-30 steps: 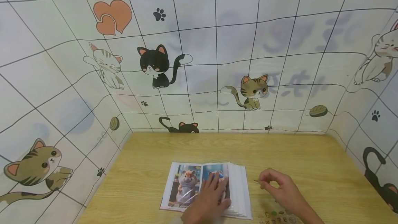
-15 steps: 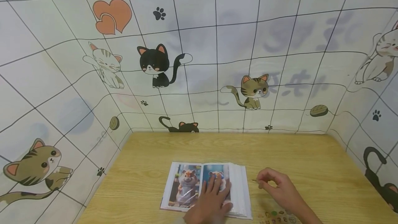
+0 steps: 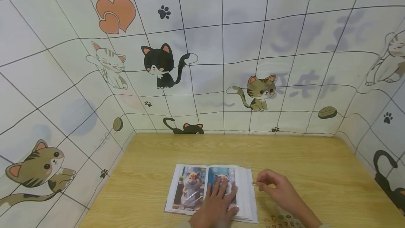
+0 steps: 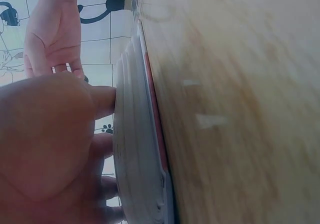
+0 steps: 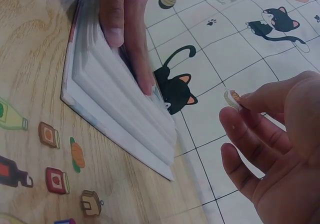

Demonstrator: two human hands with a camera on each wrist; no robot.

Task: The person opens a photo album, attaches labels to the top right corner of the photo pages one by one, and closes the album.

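Note:
A small photo album (image 3: 246, 194) with thick white pages lies open on the wooden table. Its left page holds a hamster picture (image 3: 192, 187); a similar picture on the right page is partly covered by my left hand (image 3: 218, 200). That hand rests with its fingers spread and straight on the right page, over the stack of leaves. Right of the album, my right hand (image 3: 278, 187) pinches a small sticker (image 5: 232, 99) between thumb and index finger. The sticker has a pale edge and a brownish printed front, and it points toward the album's right edge.
A clear sticker sheet (image 3: 281, 218) with several food and jar pictures lies on the table (image 3: 152, 150) below my right hand. Walls (image 3: 205, 59) covered with cat-patterned sheeting stand at the back and both sides.
My right hand has moved a little left with the sticker, closer to the album's edge. My left hand has shifted slightly right and stays flat on the page.

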